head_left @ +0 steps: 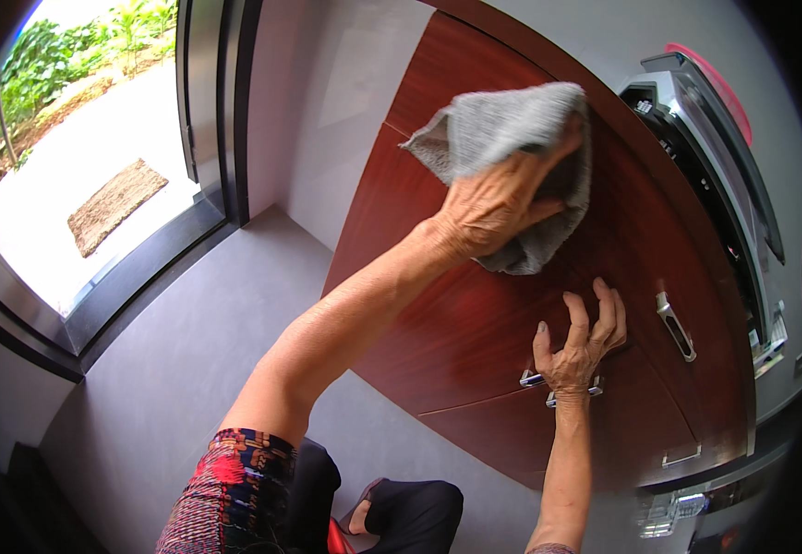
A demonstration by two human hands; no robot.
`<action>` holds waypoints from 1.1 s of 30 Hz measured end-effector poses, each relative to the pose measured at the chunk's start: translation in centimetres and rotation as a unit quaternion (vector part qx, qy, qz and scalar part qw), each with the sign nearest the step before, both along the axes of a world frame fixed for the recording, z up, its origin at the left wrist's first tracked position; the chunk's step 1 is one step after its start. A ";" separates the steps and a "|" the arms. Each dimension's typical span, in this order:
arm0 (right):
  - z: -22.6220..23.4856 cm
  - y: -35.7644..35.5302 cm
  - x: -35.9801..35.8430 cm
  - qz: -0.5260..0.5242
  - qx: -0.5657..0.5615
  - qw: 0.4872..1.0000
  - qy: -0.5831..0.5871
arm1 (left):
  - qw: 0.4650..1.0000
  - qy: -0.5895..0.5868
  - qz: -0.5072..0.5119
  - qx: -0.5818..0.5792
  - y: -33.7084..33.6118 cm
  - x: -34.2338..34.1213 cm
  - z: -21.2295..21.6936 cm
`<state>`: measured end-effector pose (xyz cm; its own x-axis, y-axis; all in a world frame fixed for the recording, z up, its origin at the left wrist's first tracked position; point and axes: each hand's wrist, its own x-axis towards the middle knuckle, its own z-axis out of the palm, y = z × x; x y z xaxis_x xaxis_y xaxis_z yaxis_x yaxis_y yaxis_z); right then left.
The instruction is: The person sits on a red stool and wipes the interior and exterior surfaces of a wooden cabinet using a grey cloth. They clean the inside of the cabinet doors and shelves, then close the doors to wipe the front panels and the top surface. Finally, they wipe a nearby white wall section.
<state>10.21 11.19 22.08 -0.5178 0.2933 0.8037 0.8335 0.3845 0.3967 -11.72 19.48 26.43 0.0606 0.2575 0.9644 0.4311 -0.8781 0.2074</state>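
A grey cloth (502,120) lies bunched against the upper part of a reddish-brown wooden cabinet (419,323). My left hand (493,208) holds the cloth, its fingertips partly hidden in the folds and slightly blurred. Lower down and to the right is my right hand (585,342), its fingers apart and bent, with nothing in them. It is at the cabinet's front, just over two small metal handles (532,379); whether the fingertips touch the wood I cannot tell.
Farther right on the cabinet sits another metal handle (676,328). A grey and black machine (715,166) stands on top, with something pink behind it. At left, a dark-framed doorway (225,120) opens onto pale ground with a brown mat (116,205). My legs (419,517) are below on grey floor.
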 end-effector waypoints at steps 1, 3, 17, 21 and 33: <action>0.0 0.1 0.0 0.001 -0.001 1.000 0.001 | 0.997 -0.026 0.058 -0.040 0.1 -0.3 -0.3; 0.0 0.0 0.0 -0.003 -0.007 1.000 0.004 | 0.973 -0.093 0.202 -0.063 0.6 -0.7 -1.2; -0.1 -0.1 -0.4 -0.013 -0.001 1.000 -0.012 | 0.955 0.027 0.239 -0.171 -2.1 -0.8 -16.1; -0.2 0.0 -0.5 -0.021 -0.001 0.999 -0.031 | 0.946 0.134 0.157 -0.250 -3.0 -0.8 -20.4; -0.1 -0.8 1.1 -0.071 0.007 0.994 -0.078 | 0.652 -0.443 0.078 -0.610 -0.3 -0.5 -40.0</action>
<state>11.27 10.36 21.99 -0.5906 0.3619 0.7213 0.8070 0.2610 0.5297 -12.22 19.17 -13.60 -0.5003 0.8023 -0.3255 -0.2690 0.2133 0.9392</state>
